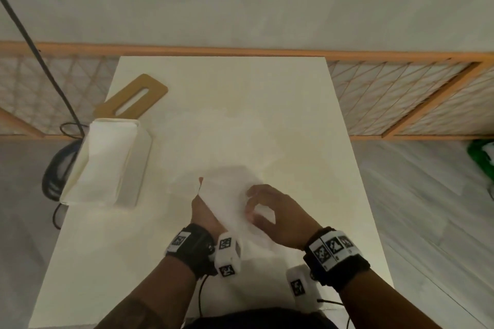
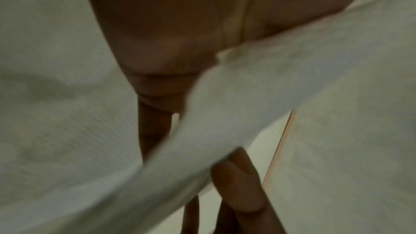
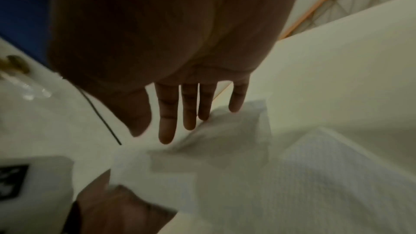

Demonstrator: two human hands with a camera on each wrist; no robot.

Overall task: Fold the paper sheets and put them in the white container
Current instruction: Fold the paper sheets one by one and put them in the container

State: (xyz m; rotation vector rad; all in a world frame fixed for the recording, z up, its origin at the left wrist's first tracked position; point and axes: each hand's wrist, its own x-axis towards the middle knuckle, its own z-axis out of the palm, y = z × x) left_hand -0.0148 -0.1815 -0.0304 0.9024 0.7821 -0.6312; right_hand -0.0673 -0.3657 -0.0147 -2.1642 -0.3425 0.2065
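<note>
Head view: a person stands at the near edge of a white surface (image 1: 267, 104) with both hands raised over its near middle, sharing one white paper sheet (image 1: 227, 203). The sheet is lifted clear of the surface and is translucent enough for fingers to show through it. The left hand (image 1: 204, 215) is at the sheet's left edge, largely hidden behind the paper; one fingertip shows above the sheet's upper left corner. The right hand (image 1: 275, 218) is at the sheet's right side with fingers and thumb curled toward each other in a ring, the paper caught between them.

Left wrist view: the sheet (image 2: 247, 113), with a fine embossed texture, drapes across the left palm (image 2: 180, 33); the fingers (image 2: 243, 184) are curled under a fold of it, so this hand grips the paper.

Right wrist view: the right hand's (image 3: 180, 51) four fingers (image 3: 166, 122) point down, nearly straight, with tips at the sheet's (image 3: 292, 175) upper edge; the picture is blurred, and whether the thumb closes on the paper cannot be told here.

The white container (image 1: 107, 163), an open rectangular box lying at an angle, stands at the left edge of the surface, well apart from the hands, with white folded paper inside it. Just beyond it, toward the far left corner, lies a flat tan board with a slot (image 1: 132, 97). Each wrist carries a black strap with white marker blocks (image 1: 227, 254).
</note>
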